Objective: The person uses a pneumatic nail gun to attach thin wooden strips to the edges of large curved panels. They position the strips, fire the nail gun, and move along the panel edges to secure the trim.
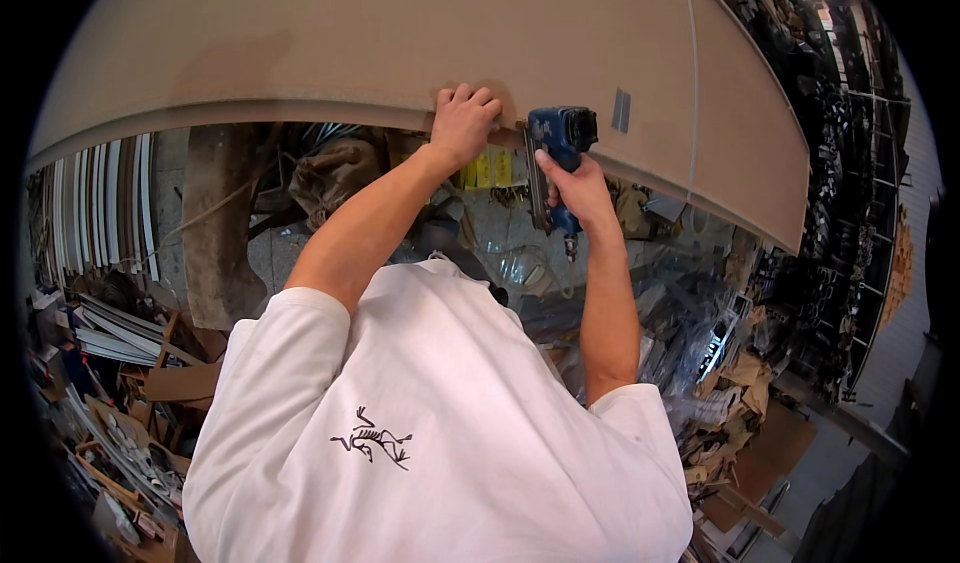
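Observation:
A large tan board (400, 33) spans the upper view, with a narrow raised strip along its near edge (330, 110). My left hand (465, 123) grips that edge, bent fingers on top and thumb hidden. Just to its right, my right hand (580, 193) is wrapped around the handle of a blue pneumatic nail gun (562, 128). The gun's dark, slim magazine (537, 178) lies against the board's near edge; whether the nose touches it I cannot tell. A hose fitting (570, 248) hangs below the handle. Two short grey fastener strips (621, 111) lie on the board farther right.
A pale cord (692, 83) crosses the board's right part and hangs off its edge. Below are a brown sack (335, 173), yellow packages (488, 170) and clear plastic wrapping (660, 313). Long white strips (100, 208) stand at left; a loaded dark rack (850, 183) stands right.

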### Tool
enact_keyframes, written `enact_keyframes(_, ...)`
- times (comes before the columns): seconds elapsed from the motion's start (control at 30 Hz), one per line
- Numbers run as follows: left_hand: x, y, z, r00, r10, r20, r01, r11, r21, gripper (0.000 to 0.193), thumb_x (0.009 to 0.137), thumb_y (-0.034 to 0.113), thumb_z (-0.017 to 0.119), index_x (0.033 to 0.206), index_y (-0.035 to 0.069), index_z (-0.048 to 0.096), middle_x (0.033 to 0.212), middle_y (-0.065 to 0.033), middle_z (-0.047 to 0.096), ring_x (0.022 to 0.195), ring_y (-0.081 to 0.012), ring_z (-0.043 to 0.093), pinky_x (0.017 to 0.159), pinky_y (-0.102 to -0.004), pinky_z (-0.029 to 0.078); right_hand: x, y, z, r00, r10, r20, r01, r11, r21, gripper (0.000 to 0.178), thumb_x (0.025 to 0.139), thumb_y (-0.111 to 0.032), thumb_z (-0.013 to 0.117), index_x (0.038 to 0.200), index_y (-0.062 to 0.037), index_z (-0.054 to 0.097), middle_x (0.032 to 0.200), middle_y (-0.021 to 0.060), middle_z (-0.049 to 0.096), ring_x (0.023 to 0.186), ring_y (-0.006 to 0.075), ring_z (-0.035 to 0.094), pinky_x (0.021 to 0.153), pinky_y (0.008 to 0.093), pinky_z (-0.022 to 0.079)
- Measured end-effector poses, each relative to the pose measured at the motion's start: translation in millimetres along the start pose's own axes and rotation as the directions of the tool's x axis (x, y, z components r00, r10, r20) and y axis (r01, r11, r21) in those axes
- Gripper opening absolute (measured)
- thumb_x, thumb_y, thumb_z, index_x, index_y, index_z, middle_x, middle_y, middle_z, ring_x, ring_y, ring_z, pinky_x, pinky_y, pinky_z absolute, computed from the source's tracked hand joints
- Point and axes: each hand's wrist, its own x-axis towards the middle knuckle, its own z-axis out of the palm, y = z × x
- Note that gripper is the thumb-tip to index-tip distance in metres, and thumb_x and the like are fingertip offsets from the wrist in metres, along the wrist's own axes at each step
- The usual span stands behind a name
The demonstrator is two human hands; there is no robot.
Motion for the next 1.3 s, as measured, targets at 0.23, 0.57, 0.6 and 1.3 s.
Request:
enact_keyframes(0.23,4,5,1,0.999,0.006,-0.039,-0.006,1.000,0.005,0.024,0.081,0.025,0.077,0.102,0.018,0.067,0.106,-0.0013,0.062,0.113,-0.0257,0.056,0.096,-0.0456,0.038,4,-4,-8,1.000,0.022,0.020,-0.021,0.998,-0.051,0.041,0.091,-0.038,0.082,0.095,-0.0009,0.064,0.061,0.0013,0.058,0.050,0.0122,0.056,0.049,0.0303,0.046)
enact_keyframes(0.57,-26,-21,-4,0.983,0.055,-0.175,-0.051,0.998,0.029,0.059,0.081,0.028,0.079,0.135,0.014,0.059,0.139,-0.0098,0.053,0.141,-0.0295,0.043,0.115,-0.0475,0.032,-29,0,6,0.999,-0.026,-0.044,0.028,0.999,0.036,0.029,0.095,-0.030,0.078,0.102,-0.0039,0.066,0.063,0.0010,0.058,0.051,0.0133,0.055,0.052,0.0296,0.043)
enact_keyframes(0.6,-47,-30,-18,0.986,0.058,-0.158,-0.052,0.998,0.041,0.062,0.081,0.028,0.079,0.138,0.015,0.057,0.141,-0.0098,0.052,0.142,-0.0297,0.042,0.115,-0.0478,0.031,-35,13,6,0.999,0.000,-0.046,0.003,0.997,0.081,0.027,0.095,-0.028,0.077,0.102,-0.0043,0.067,0.063,0.0008,0.057,0.052,0.0133,0.054,0.052,0.0294,0.043)
enact_keyframes(1.3,-671,-27,3,-0.291,-0.945,0.146,0.793,-0.324,-0.515,0.046,0.092,0.036,0.073,0.123,0.001,0.069,0.115,-0.0216,0.072,0.111,-0.0391,0.068,0.095,-0.0454,0.053,-65,-149,221,0.825,-0.279,0.491,0.321,0.947,-0.002,0.052,0.093,-0.015,0.057,0.141,0.0035,0.054,0.093,0.0145,0.066,0.066,0.0191,0.065,0.059,0.0320,0.056)
